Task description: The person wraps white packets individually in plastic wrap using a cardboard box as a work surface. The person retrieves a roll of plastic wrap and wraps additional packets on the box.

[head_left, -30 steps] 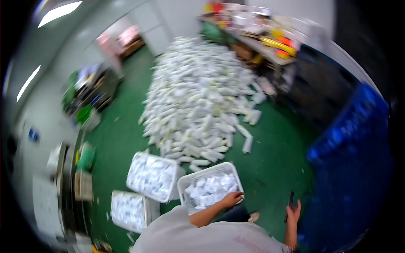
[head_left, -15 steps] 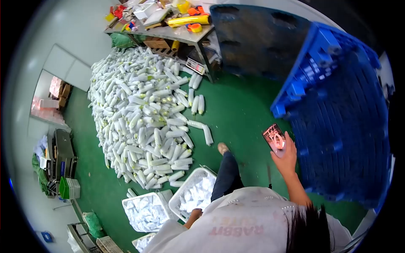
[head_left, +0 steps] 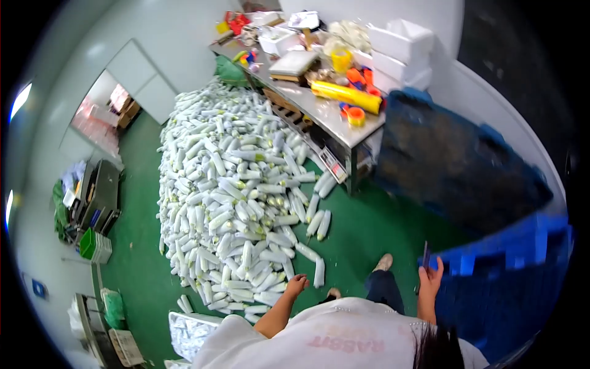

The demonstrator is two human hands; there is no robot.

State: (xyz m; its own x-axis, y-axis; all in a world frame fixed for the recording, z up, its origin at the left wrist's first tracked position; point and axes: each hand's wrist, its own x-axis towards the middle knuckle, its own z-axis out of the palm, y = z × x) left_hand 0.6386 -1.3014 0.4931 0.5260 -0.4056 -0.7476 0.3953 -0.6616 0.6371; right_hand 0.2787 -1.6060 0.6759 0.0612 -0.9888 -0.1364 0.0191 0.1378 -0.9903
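Gripping right hand (head_left: 429,281): at the lower right of the view, fingers closed on a phone (head_left: 424,263); one finger stands up, apart from it.
Phone: in the right hand, upright and turned nearly edge-on, so its screen cannot be read; a firm hold along both long edges would seem the safest way to carry it, the free finger folded in for support.
Left hand (head_left: 297,285): lower centre, fingers loosely curled; it overlaps the pile's near edge in view; whether it touches or holds anything, I cannot tell.
Shoes (head_left: 384,263): one ahead of the other on the green floor (head_left: 138,252); flat, short steps would suit, eyes off the phone.
Loose bundles (head_left: 319,272): long, white-wrapped, lying just beyond the left hand; an underfoot hazard, I judge.
Pile (head_left: 221,197): a great heap of similar bundles, filling the middle and blocking the straight way forward.
White basket (head_left: 196,314): lower left, full of pale packets; partly hidden by the wearer's sleeve.
Blue pallet (head_left: 491,301): just beside the right hand in view, hemming in that side; a dark panel (head_left: 455,163) leans beyond it.
Metal table (head_left: 335,126): farther off, past the pile; it bears a yellow roll (head_left: 346,96), orange tape (head_left: 356,117) and white foam boxes (head_left: 399,46).
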